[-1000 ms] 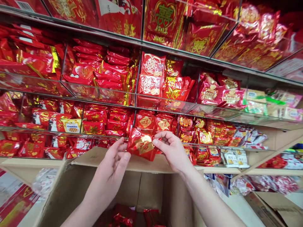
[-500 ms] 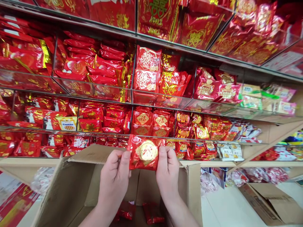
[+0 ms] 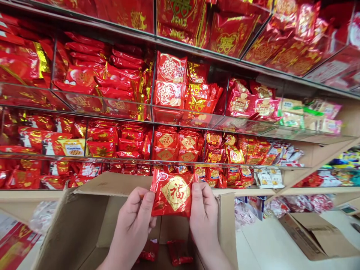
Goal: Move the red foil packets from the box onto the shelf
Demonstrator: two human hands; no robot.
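Note:
A red snack packet (image 3: 173, 195) with a gold diamond and a red character on its front is held up facing me. My left hand (image 3: 137, 213) pinches its left edge between thumb and fingers. At the right edge, my right hand (image 3: 204, 212) grips it the same way. Under my hands stands an open cardboard box (image 3: 75, 221). Inside it lie a few red packets (image 3: 180, 252), partly hidden by my wrists. Similar red packets with gold diamonds (image 3: 166, 140) sit in the shelf compartment straight ahead.
Shelves with clear plastic fronts (image 3: 185, 116) hold red and gold packets in divided compartments. White and green packets (image 3: 292, 112) are at the right. On the floor to the right lies another cardboard box (image 3: 317, 234), near clear bags of sweets (image 3: 298, 204).
The packet in my hands has come slightly lower and closer. Its front now shows a gold diamond instead of the round gold design. My view has shifted slightly.

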